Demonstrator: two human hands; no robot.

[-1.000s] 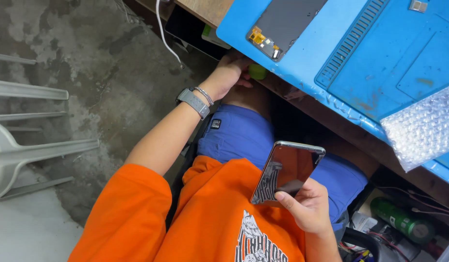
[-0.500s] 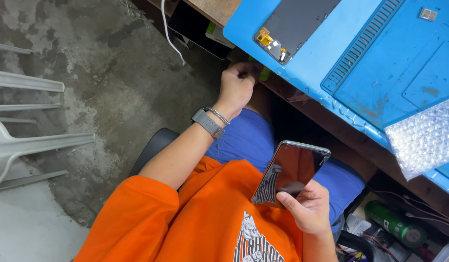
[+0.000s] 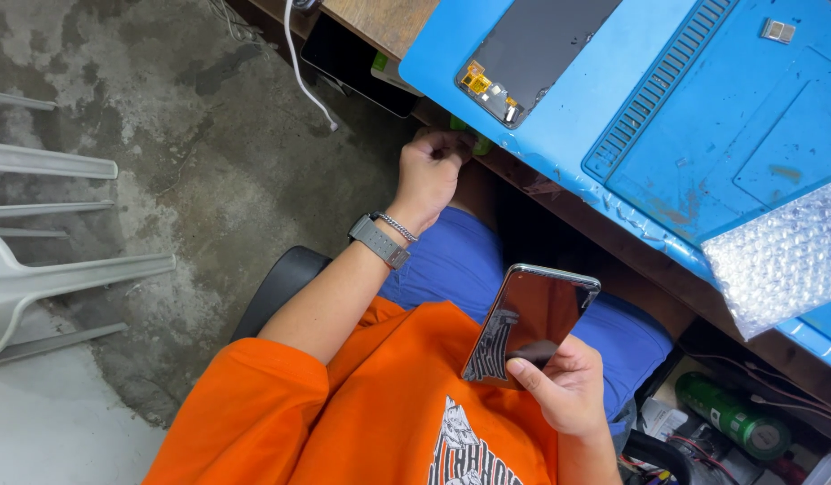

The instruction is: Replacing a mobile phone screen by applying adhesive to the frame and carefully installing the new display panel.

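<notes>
The right hand (image 3: 568, 391) has a firm grip on a phone (image 3: 532, 321), fingers wrapped behind it and the thumb laid across its lower edge, so that the glossy dark face tilts up above the lap. The left hand (image 3: 431, 171) is curled into a loose fist at the front edge of the worktop (image 3: 380, 20), closed on a small green thing (image 3: 469, 142) that shows only as a sliver beyond the knuckles; what it is cannot be told. A grey watch (image 3: 380, 241) and a thin bracelet sit on that wrist. Against the earlier pictures, the left hand has drawn back from under the worktop, where it was reaching in, and now sits at the edge with the forearm pulled closer to the body; the phone is held much as before. On the worktop lies a blue mat (image 3: 595, 99), and on it a dark phone screen panel (image 3: 532, 45) with its gold connector at the lower end, a small metal part (image 3: 778, 30) near the far corner, and a sheet of bubble wrap (image 3: 784, 256) hanging over the near edge. Below the worktop an open compartment (image 3: 694, 431) holds a green cylinder (image 3: 732, 417) lying on its side among cables and small packets. A white cable (image 3: 300, 63) hangs from the worktop's end, and a white plastic chair (image 3: 47, 269) stands on the concrete floor.
</notes>
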